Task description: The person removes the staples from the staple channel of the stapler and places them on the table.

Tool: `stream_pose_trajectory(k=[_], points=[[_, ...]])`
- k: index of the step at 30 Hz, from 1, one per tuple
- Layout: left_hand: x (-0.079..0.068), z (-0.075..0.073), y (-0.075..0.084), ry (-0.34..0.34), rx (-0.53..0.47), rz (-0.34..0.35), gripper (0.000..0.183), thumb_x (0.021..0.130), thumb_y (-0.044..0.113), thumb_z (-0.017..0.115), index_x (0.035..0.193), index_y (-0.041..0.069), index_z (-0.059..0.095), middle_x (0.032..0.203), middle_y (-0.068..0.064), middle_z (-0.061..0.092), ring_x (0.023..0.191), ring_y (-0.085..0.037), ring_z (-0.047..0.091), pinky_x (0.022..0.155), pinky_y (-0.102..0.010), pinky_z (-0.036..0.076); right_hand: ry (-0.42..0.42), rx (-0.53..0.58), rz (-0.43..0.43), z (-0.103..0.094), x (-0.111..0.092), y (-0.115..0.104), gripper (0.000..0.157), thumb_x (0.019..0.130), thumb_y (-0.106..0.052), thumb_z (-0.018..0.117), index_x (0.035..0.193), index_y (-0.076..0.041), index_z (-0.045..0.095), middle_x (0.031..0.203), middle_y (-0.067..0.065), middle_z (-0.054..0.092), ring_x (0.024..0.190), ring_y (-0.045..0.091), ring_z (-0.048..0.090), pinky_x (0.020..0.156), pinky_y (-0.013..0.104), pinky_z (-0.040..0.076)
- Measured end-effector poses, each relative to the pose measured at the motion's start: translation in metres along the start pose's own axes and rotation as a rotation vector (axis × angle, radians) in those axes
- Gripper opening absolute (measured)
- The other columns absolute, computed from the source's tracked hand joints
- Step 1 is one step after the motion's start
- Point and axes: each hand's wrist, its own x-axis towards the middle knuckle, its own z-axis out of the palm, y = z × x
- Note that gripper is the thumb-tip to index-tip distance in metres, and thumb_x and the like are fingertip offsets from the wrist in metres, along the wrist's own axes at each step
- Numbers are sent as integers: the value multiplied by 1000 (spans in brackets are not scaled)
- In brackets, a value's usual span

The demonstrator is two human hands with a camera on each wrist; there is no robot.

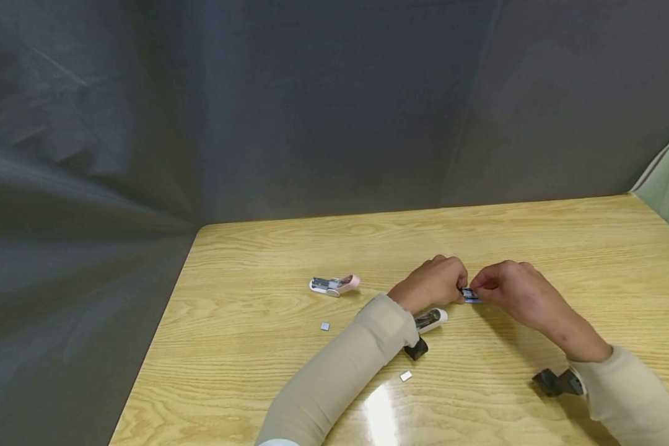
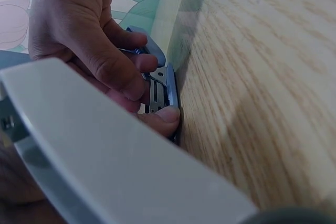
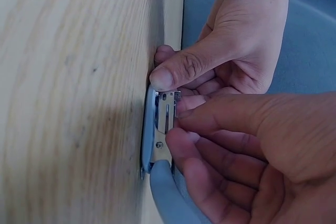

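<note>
A blue stapler lies on the table with its top swung up and back, its metal staple rail bare. My left hand holds one end of it, the thumb pressed on the base's tip. Bent over the stapler from the other side, my right hand has thumb and forefinger pinched against the rail. Whether a small piece sits between those fingertips is hidden. Close by the left wrist rests a white stapler, partly covered by the sleeve; it looms large in the left wrist view.
A pink and white stapler lies spread apart to the left. Two small staple strips sit on the table, one pale strip beneath that stapler and another strip near the left forearm. A dark curtain stands behind the wooden table.
</note>
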Motion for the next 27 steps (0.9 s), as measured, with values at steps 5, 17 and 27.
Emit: stream_pose_trajectory(k=[5,17,27], points=[[0,0,0,5,9,2,47,90,19,84,64,17,45,60,6,28,55,-7,27,53,-22,26,6,23,5,1,0,2,4,87,-1,79,88,-4,77,83,2,75,75,18,72,61,29,53],[0,1,0,-9,-8,-6,48,91,18,82,64,16,43,59,4,25,51,-9,23,51,-23,25,27,153,89,2,-2,4,4,89,-2,77,92,-2,77,82,2,74,69,15,67,57,26,52],[0,1,-1,-1,-10,2,49,88,15,84,64,16,41,60,4,27,53,-9,27,52,-22,27,35,139,74,6,1,4,5,89,-5,78,87,-9,77,80,-3,72,70,12,65,59,25,51]])
